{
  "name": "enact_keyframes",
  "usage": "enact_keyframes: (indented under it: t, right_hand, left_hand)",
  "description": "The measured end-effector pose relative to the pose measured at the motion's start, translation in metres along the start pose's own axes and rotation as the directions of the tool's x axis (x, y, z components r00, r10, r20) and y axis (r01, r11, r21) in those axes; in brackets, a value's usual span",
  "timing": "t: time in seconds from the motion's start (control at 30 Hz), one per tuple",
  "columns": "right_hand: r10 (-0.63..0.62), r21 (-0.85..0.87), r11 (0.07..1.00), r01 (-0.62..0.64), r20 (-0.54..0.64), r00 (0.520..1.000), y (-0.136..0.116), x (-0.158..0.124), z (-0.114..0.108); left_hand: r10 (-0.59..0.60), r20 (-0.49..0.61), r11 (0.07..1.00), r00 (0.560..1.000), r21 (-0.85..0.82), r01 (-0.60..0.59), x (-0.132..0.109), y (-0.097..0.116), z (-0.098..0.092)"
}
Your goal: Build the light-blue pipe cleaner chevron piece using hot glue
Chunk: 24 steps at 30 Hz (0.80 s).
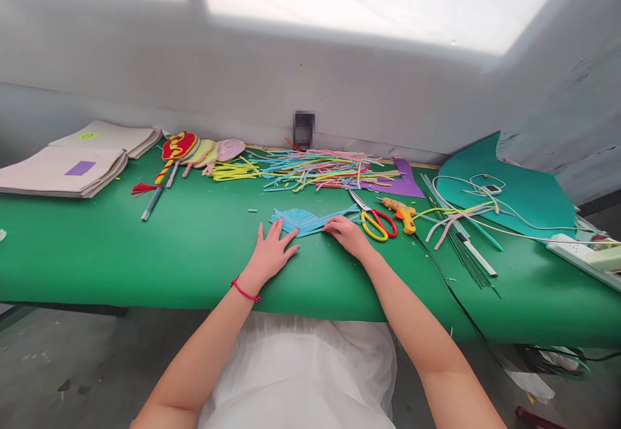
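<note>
A blue piece (297, 220) made of pipe cleaners laid side by side rests flat on the green table. My left hand (272, 251) lies spread over its lower left edge, fingertips touching it. From its right side long loose blue pipe cleaners (339, 214) stick out. My right hand (347, 235) has its fingers pinched together at the near strands of these, thumb and fingertips partly hidden. Just right of that hand are scissors (376, 222) with red and yellow handles, and beyond them a yellow glue gun (402, 213).
Behind lies a heap of coloured pipe cleaners (320, 169) by purple sheets (405, 180). Finished fan shapes (180, 146) and paper pads (63, 169) are at left. Wires (463, 248), a white cable (514, 228), a teal sheet (514, 189) and a power strip (577, 251) occupy the right.
</note>
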State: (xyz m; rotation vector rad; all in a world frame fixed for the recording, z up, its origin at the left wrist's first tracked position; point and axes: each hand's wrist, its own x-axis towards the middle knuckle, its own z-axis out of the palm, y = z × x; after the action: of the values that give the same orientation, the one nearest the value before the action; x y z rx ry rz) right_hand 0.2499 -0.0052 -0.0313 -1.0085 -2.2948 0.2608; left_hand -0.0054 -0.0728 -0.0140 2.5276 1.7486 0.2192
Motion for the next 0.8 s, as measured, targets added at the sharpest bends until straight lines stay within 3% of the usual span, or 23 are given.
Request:
enact_keyframes:
  t: [0.5,0.8]
  right_hand:
    - [0.040,0.017,0.999,-0.039,-0.061,0.997,0.002,0.004,0.010]
    - [0.135,-0.146,0.979,-0.142,-0.058,0.989,0.003,0.003,-0.005]
  left_hand:
    - [0.033,0.001,0.999,0.999,-0.031,-0.033,0.001,-0.002,0.000]
    - [0.019,0.005,0.999,1.000,-0.042,-0.019,0.002,-0.001,-0.002]
